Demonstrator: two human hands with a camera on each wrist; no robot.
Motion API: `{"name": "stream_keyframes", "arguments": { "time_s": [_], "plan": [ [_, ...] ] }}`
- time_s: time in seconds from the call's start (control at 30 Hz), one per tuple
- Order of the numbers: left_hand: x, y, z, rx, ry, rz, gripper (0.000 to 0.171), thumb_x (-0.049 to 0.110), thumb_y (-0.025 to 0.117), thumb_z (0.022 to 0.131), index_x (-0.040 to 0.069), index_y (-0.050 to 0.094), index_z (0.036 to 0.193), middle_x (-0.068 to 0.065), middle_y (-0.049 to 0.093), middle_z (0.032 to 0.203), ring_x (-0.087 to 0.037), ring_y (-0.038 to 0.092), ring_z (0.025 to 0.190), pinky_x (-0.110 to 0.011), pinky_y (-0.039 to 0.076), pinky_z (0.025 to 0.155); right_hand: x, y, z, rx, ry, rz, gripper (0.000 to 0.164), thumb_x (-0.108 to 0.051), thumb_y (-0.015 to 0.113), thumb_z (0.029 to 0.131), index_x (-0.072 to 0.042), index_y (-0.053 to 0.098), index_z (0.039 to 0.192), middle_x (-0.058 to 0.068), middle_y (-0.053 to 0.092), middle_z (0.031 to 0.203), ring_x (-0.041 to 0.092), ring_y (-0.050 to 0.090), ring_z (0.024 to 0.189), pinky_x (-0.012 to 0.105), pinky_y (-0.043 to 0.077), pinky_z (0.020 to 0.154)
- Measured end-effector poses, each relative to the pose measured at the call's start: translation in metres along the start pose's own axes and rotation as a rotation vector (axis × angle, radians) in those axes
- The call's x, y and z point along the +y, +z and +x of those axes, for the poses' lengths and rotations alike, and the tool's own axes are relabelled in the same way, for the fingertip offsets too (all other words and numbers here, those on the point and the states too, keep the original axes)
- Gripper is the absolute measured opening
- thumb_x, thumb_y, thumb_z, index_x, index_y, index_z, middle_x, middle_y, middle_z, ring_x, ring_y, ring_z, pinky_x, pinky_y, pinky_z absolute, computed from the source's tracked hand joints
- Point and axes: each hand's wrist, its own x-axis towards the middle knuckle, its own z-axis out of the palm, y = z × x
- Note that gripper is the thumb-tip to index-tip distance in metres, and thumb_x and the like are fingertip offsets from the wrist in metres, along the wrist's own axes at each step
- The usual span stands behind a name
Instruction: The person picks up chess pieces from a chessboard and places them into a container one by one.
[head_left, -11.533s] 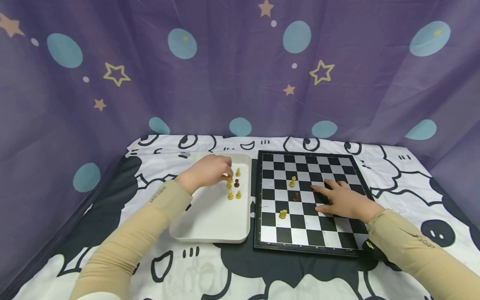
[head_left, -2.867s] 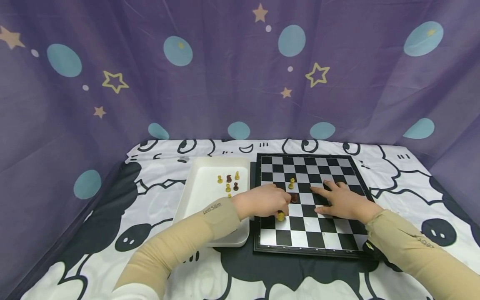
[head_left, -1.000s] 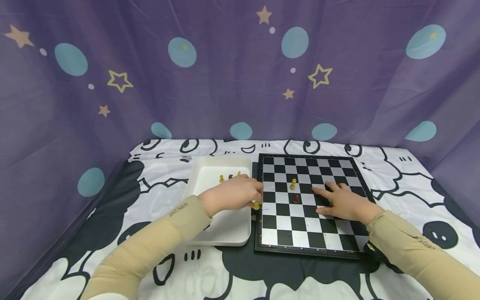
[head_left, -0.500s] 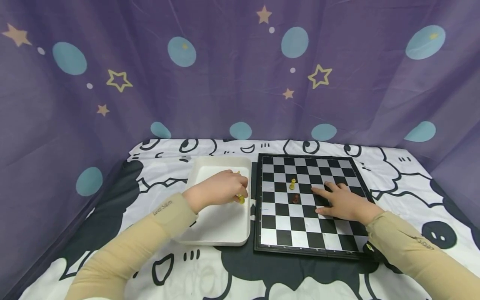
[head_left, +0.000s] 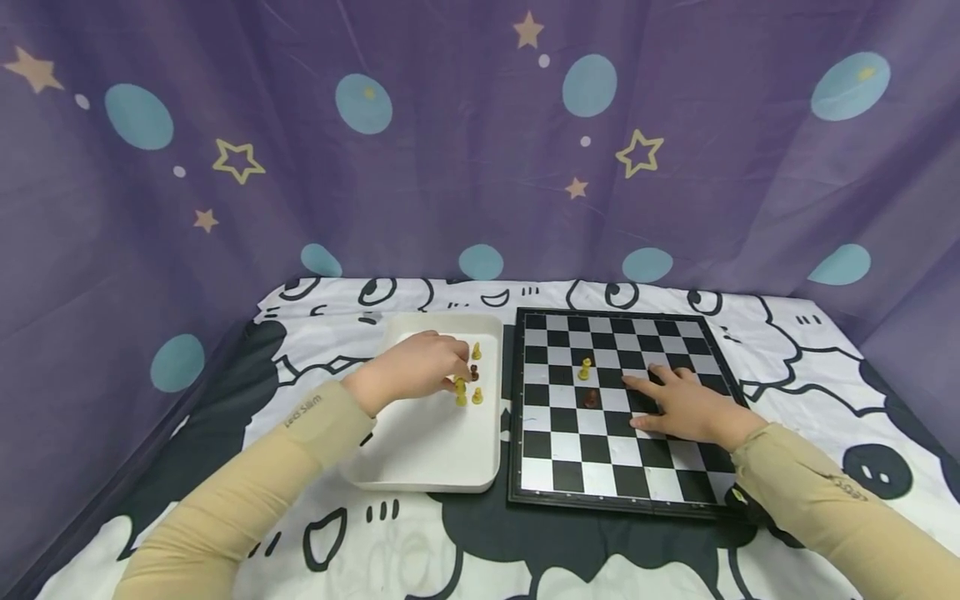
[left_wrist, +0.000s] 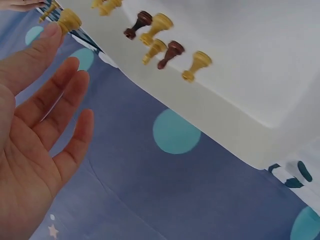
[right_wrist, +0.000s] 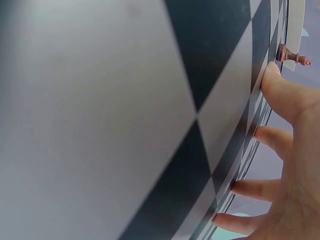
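Observation:
My left hand (head_left: 420,367) is over the right part of the white tray (head_left: 420,467). In the left wrist view, its thumb presses a yellow chess piece (left_wrist: 70,21); the index finger is hidden and the other fingers stand apart. Close to the fingertips, several chess pieces stand in the tray, among them a yellow pawn-like piece (head_left: 477,396) and a dark red piece (left_wrist: 171,54). My right hand (head_left: 686,404) rests spread on the black-and-silver chessboard (head_left: 600,479), fingertips touching its squares. Left of it on the board are a yellow chess piece (head_left: 584,369) and a dark red chess piece (head_left: 592,398).
Tray and board lie side by side with a narrow gap between them. Under both is a black-and-white cartoon cloth (head_left: 405,542). A purple curtain (head_left: 480,183) with stars and blue ovals hangs behind.
My left hand has taken a yellow chess piece off the board's near left and moved left with it over the tray. My right hand has stayed where it was.

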Motion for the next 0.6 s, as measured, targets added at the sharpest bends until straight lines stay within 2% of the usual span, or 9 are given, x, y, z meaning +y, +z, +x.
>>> {"name": "stream_keyframes", "arguments": {
  "time_s": [0.17, 0.33, 0.6],
  "plan": [
    [-0.007, 0.003, -0.003, -0.020, -0.031, 0.015, 0.019, 0.017, 0.080, 0.071, 0.018, 0.076, 0.090, 0.001, 0.066, 0.093, -0.016, 0.062, 0.086, -0.032, 0.048, 0.068, 0.000, 0.001, 0.000, -0.004, 0.001, 0.006, 0.080, -0.068, 0.053, 0.081, -0.018, 0.043, 0.143, 0.031, 0.031, 0.144, 0.057, 0.032, 0.125, 0.068, 0.040, 0.087],
    [-0.013, 0.007, -0.001, -0.044, -0.069, -0.013, 0.019, 0.017, 0.079, 0.072, 0.017, 0.076, 0.090, 0.000, 0.069, 0.099, -0.017, 0.064, 0.091, -0.034, 0.050, 0.073, 0.000, 0.000, -0.001, 0.006, -0.003, -0.003, 0.079, -0.067, 0.053, 0.081, -0.018, 0.043, 0.142, 0.031, 0.032, 0.143, 0.056, 0.033, 0.124, 0.068, 0.041, 0.087],
    [-0.020, 0.016, 0.003, -0.067, -0.098, -0.004, 0.021, 0.020, 0.080, 0.072, 0.017, 0.077, 0.093, 0.001, 0.069, 0.094, -0.016, 0.064, 0.085, -0.033, 0.051, 0.072, -0.001, 0.000, 0.000, 0.003, -0.002, 0.008, 0.080, -0.068, 0.054, 0.081, -0.018, 0.043, 0.143, 0.032, 0.031, 0.144, 0.057, 0.032, 0.124, 0.069, 0.039, 0.088]
  ]
}}
